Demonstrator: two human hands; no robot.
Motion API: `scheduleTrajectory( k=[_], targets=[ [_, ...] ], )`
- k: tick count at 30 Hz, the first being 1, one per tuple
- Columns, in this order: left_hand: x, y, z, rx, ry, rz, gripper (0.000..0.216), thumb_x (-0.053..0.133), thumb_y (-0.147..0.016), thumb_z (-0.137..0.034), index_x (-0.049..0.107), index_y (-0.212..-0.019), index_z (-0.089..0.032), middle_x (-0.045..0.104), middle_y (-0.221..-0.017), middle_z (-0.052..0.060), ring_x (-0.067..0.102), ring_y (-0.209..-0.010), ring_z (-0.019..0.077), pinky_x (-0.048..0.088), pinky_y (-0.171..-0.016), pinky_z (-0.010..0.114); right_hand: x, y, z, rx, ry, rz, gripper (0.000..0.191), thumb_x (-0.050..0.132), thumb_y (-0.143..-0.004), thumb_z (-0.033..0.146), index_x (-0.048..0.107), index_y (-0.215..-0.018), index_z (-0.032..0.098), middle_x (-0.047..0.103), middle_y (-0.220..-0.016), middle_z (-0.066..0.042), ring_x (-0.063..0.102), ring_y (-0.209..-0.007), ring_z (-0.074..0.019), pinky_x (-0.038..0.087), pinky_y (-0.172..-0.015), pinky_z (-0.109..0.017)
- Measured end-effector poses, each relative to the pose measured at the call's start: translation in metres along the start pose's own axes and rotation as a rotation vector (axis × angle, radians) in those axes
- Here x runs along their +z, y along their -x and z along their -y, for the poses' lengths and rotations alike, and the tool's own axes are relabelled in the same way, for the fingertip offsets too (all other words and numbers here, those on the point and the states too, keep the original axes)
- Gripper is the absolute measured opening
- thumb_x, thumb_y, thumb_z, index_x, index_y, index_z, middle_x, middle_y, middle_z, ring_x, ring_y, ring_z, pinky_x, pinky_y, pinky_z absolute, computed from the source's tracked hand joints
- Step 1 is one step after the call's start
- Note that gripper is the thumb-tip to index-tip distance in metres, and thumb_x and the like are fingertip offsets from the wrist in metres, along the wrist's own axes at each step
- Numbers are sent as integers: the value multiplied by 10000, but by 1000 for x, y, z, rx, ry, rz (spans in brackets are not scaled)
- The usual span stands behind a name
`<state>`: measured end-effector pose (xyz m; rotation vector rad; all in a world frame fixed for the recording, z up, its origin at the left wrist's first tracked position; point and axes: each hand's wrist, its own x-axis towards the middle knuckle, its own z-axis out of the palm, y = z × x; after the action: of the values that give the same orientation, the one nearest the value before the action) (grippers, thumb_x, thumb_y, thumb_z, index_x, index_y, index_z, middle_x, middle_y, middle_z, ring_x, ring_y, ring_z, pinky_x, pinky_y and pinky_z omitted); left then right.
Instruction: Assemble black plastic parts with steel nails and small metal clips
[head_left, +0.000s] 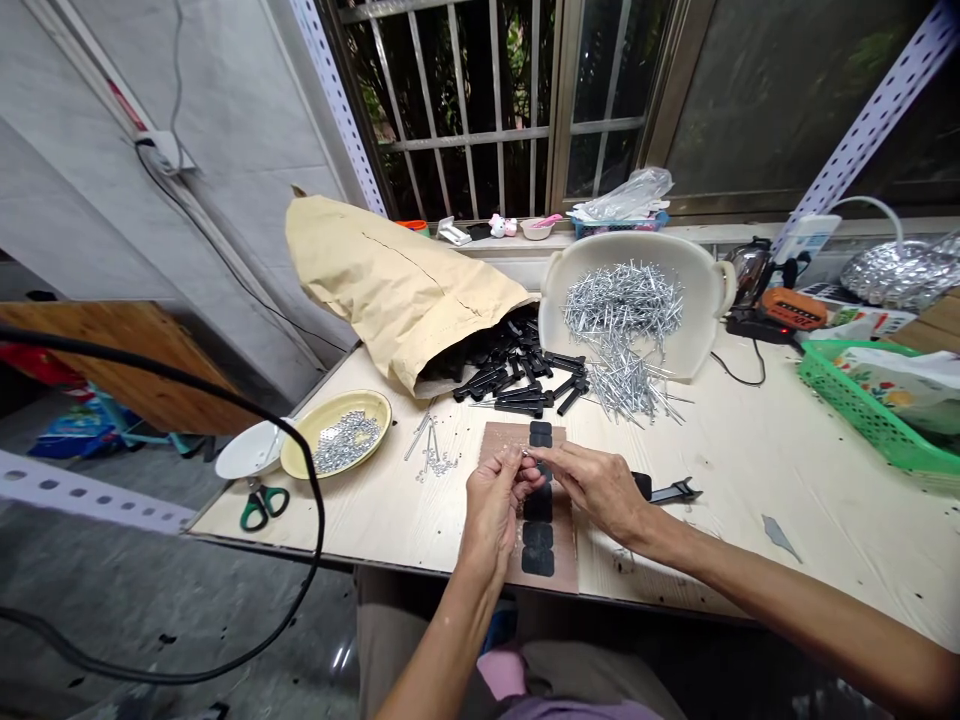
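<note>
My left hand (496, 492) and my right hand (596, 485) meet above a brown board (495, 437) with black pads at the table's front edge. Both hands pinch a small metal piece (525, 453) between their fingertips; I cannot make out exactly what it is. A black plastic part (671, 491) lies on the table just right of my right hand. A few loose metal pins and small screws (429, 452) lie left of the board.
A tan sack (390, 280) spills black plastic parts (517, 375). A tipped beige tub (705, 300) spills silver pins (622, 330). A yellow dish (379, 412) of small metal bits, a white bowl (247, 452) and green scissors (262, 505) sit left. A green basket (862, 410) stands right. A black cable (315, 480) hangs at the left.
</note>
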<state>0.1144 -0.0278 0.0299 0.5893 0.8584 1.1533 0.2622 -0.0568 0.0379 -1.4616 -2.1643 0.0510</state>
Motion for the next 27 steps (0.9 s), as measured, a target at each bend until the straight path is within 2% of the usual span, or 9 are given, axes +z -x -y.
scheduleTrajectory(
  k=[5,9,12,16,22,27],
  targets=[
    [-4,-1,0,0,-22,23,318,789,-595,-315,638,-749,-81,648,-660,31,602,-571,92,542,-633,239,1,1,-1,11,-30,11,334,414,-919,200,555,-1207,292,673,-893,-26,633,-795,-136,465,-670,-209],
    [-6,-3,-1,-15,-47,42,305,799,-582,-285,640,-740,-78,643,-639,25,596,-559,85,537,-617,220,5,2,1,73,-68,-14,231,414,-930,257,589,-1079,231,677,-928,-33,638,-819,-146,459,-700,-229],
    [-8,-4,-1,-40,-38,46,306,811,-566,-270,635,-730,-81,639,-638,21,592,-555,82,540,-611,215,5,2,1,95,-51,-8,198,419,-928,285,585,-1001,206,664,-901,-38,627,-786,-146,450,-675,-231],
    [-9,-6,0,-52,-24,40,312,820,-554,-248,636,-744,-83,632,-636,13,590,-559,81,553,-617,222,3,0,-2,42,36,-6,232,378,-943,289,596,-965,213,612,-902,-40,601,-775,-129,422,-600,-201],
    [-10,-7,-1,-95,-33,58,315,807,-579,-270,654,-759,-62,651,-668,40,590,-557,80,556,-612,219,5,0,-4,43,30,-20,257,373,-949,309,604,-1021,223,576,-912,-43,585,-745,-116,426,-586,-195],
    [-10,-7,1,-4,-67,20,316,801,-579,-302,650,-744,-80,649,-625,26,595,-539,83,529,-593,208,7,1,-3,64,-67,-18,241,378,-948,297,595,-1021,224,597,-895,-32,599,-761,-121,455,-644,-213]
  ],
)
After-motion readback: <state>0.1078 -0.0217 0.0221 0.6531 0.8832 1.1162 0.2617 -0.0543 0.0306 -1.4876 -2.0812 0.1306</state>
